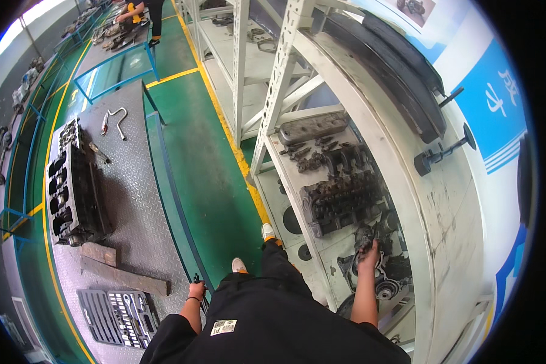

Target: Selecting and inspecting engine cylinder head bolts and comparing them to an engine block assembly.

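Observation:
My right hand (369, 256) reaches into the white shelf unit, its fingers closed around a dark, greasy metal part (364, 235); its exact kind does not show. Just below it lies a metal engine cover with a round pulley (384, 290). On the same shelf, farther in, sits a dark cylinder head (338, 200). My left hand (195, 291) hangs low by the workbench's near right edge, closed on a small black object (196, 279) too small to name.
The workbench (141, 212) at left bears an engine block (73, 188), wooden blocks (124, 276), a bent wrench (121, 124) and an open socket set (124, 315). White shelf posts (279, 79) rise at right. Another person (155, 18) stands at a far bench.

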`<move>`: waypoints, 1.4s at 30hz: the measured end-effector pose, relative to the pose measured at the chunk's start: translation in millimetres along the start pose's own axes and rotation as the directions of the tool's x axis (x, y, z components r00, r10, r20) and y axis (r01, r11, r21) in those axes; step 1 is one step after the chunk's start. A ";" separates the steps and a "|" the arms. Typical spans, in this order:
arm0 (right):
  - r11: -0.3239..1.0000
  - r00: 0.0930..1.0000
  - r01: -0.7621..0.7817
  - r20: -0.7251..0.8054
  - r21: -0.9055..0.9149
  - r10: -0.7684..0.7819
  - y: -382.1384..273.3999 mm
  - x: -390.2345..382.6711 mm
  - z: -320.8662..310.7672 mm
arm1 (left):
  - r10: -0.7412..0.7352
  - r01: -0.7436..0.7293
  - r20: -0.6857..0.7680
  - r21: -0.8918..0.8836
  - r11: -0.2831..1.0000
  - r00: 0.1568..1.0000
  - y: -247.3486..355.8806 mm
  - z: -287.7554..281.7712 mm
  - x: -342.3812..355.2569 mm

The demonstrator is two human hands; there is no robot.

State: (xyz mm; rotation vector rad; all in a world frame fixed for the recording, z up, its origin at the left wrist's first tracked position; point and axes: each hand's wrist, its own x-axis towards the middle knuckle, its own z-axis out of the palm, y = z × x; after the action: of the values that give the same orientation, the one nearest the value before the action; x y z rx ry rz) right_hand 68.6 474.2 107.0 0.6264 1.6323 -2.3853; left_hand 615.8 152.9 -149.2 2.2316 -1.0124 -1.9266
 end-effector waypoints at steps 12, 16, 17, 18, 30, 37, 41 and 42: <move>0.932 0.990 0.068 -0.093 -0.356 -0.107 -17.2 33.3 -28.1 | 0.095 -0.097 0.058 0.044 0.994 0.994 14.3 19.8 9.2; 0.894 0.907 0.206 -0.266 -0.398 -0.327 -21.1 42.8 -17.3 | 0.058 -0.060 0.116 0.013 0.998 0.992 11.2 18.2 4.1; 0.897 0.916 0.204 -0.247 -0.392 -0.316 -25.9 40.5 -15.7 | 0.026 -0.029 0.124 0.020 0.999 0.992 9.6 17.0 3.3; 0.888 0.921 0.178 -0.245 -0.425 -0.302 -32.1 39.3 -12.5 | 0.035 -0.038 0.103 0.030 0.999 0.994 4.9 14.8 0.9; 0.655 0.886 0.316 -0.033 -0.686 -0.462 -38.4 88.3 33.1 | -0.036 0.037 -0.011 0.100 0.994 0.999 -11.0 -7.2 -18.2; 0.680 0.907 0.303 -0.017 -0.667 -0.420 -23.7 118.0 39.6 | 0.066 -0.065 -0.004 0.091 0.994 0.998 7.9 -8.8 -28.5; 0.675 0.914 0.289 -0.014 -0.679 -0.406 -22.9 111.1 43.6 | 0.075 -0.080 0.048 0.118 0.990 0.996 23.0 -4.3 -23.7; 0.671 0.915 0.279 -0.022 -0.686 -0.403 -22.9 108.9 44.0 | 0.055 -0.064 0.082 0.120 0.991 0.995 26.6 -2.9 -23.8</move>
State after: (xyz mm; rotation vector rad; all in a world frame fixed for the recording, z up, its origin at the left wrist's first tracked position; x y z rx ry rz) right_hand -48.0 451.5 91.9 0.4024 2.6930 -1.7149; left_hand 605.8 142.3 -116.5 2.1744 -1.2257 -1.9927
